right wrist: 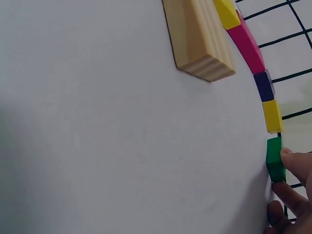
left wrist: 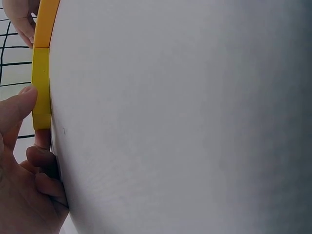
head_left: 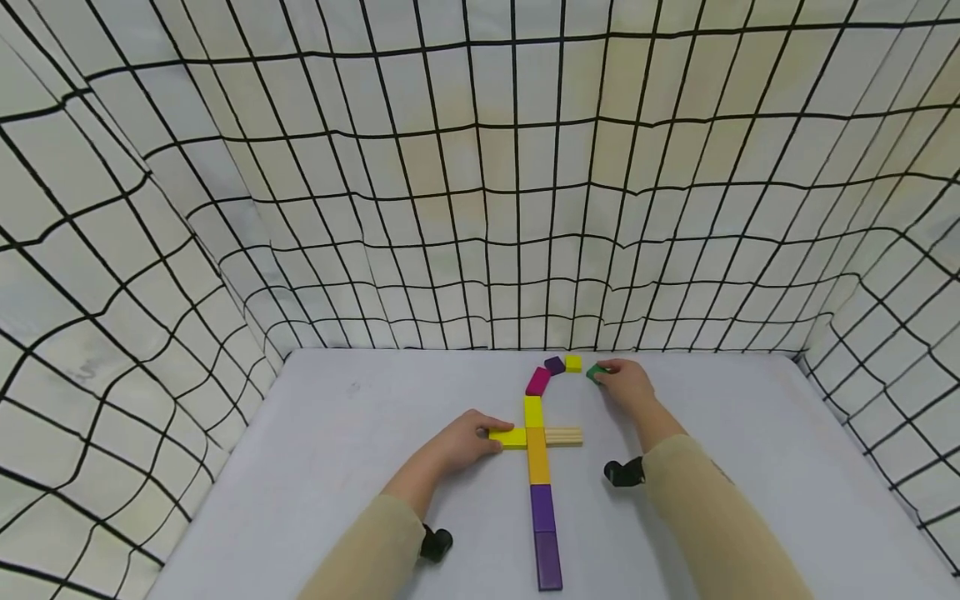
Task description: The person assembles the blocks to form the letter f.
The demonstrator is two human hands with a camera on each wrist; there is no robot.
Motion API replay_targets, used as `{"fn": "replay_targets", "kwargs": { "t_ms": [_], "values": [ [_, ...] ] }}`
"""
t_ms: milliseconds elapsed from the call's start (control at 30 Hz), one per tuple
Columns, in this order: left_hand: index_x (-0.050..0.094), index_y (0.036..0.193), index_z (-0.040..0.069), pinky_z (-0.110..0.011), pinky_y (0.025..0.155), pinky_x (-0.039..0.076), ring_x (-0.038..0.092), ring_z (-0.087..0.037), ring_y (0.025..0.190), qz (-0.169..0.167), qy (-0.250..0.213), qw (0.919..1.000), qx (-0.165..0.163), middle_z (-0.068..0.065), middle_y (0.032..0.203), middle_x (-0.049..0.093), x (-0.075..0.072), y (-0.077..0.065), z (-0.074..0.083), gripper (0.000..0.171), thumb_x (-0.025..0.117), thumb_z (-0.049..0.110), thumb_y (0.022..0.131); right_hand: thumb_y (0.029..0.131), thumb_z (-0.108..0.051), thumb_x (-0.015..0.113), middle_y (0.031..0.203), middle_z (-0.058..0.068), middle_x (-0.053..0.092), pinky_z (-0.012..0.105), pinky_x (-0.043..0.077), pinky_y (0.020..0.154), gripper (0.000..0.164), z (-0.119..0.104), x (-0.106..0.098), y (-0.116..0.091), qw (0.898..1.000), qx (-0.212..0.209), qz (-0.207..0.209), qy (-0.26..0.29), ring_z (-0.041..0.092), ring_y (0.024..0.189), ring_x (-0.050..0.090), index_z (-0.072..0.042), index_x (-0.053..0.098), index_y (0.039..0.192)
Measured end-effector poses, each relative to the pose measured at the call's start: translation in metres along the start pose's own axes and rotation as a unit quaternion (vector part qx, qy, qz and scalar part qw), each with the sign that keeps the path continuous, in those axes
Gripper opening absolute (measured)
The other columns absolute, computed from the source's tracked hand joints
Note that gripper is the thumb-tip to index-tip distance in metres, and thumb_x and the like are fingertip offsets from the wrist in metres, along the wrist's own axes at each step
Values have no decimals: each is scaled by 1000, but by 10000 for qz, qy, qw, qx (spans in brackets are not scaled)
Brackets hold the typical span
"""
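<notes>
My left hand (head_left: 459, 442) pinches the outer end of a yellow block (head_left: 513, 438) lying flat, whose inner end meets an orange block (head_left: 537, 457). In the left wrist view the thumb lies along one side of that yellow block and a finger is at its end. At the back, my right hand (head_left: 628, 385) holds a small green block (right wrist: 275, 160) between thumb and finger, low at the table surface. A narrow gap separates the green block from a small yellow cube (head_left: 573, 363). Left of the cube is a small dark purple block (head_left: 554, 365).
A magenta block (head_left: 537, 382) and an upright-running yellow block (head_left: 532, 411) link the curve to the orange block. Two purple blocks (head_left: 542, 508) extend toward me. Plain wooden pieces (head_left: 564, 437) point right. Black netting (head_left: 480, 196) surrounds the white table (head_left: 330, 442).
</notes>
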State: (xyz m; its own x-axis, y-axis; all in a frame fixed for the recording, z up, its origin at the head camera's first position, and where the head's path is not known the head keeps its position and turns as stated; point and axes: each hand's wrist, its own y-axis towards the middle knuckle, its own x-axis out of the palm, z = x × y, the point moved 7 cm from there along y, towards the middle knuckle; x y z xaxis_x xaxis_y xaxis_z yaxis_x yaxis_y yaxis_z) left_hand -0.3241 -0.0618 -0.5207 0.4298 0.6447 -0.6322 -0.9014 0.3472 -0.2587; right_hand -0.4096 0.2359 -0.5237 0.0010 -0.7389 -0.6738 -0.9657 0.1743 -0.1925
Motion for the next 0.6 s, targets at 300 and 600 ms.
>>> {"fn": "replay_targets", "kwargs": {
  "t_ms": [300, 600],
  "values": [
    [72, 123, 29, -56, 109, 35, 47, -31, 127, -31, 10, 10000, 72, -7, 128, 55, 1, 0, 0, 32, 67, 17, 94, 101, -26, 57, 141, 17, 53, 61, 22, 107, 38, -3, 3, 1, 10000, 79, -22, 54, 39, 130, 44, -12, 60, 136],
    [72, 122, 28, -57, 108, 36, 47, -32, 125, -61, 4, 10000, -6, -7, 127, 55, 1, 0, 1, 31, 68, 17, 94, 101, -28, 57, 140, 17, 54, 62, 20, 108, 39, 0, 6, 5, 9999, 112, -33, 19, 39, 129, 44, -15, 60, 138]
  ]
}}
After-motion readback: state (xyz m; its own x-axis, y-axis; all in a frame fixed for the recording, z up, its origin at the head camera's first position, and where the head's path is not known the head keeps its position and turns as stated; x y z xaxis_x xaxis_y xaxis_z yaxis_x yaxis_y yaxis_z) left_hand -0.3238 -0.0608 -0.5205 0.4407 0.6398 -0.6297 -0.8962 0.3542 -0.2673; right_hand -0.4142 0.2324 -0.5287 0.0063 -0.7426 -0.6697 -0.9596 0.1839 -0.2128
